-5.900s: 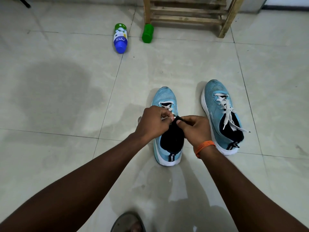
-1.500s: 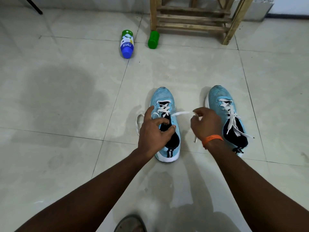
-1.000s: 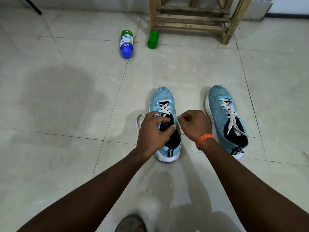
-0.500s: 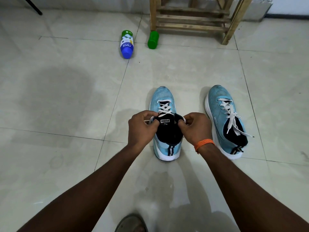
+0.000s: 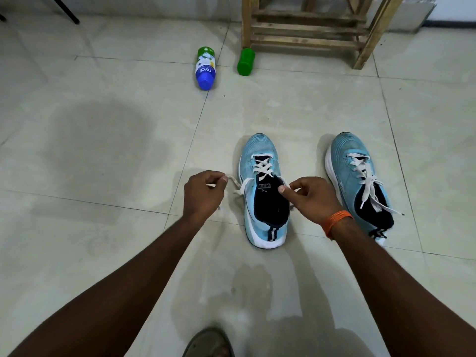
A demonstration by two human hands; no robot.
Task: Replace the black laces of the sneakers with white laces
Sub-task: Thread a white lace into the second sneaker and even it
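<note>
Tile floor [image 5: 103,228] | left grip [image 5: 203,194], right grip [image 5: 309,199] each pinch white lace [image 5: 262,167], sneaker [image 5: 260,148] between

place: home room | cues: tiled floor [image 5: 103,150]; wooden rack [image 5: 309,34]; bottle [image 5: 205,68]

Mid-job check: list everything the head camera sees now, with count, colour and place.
Near sneaker: one, light blue, between the hands.
Second sneaker: one, light blue, to its right, laced white.
White lace: one, white, part-threaded in the near sneaker.
Wooden rack: one, bare wood, far.
Green container: one, green, by the rack's leg.
Bottle: one, blue and green, far centre.
Sandal: one, grey, bottom edge.
Wristband: one, orange, right wrist.
Left hand: pinches a lace end.
Right hand: pinches the other end.
</note>
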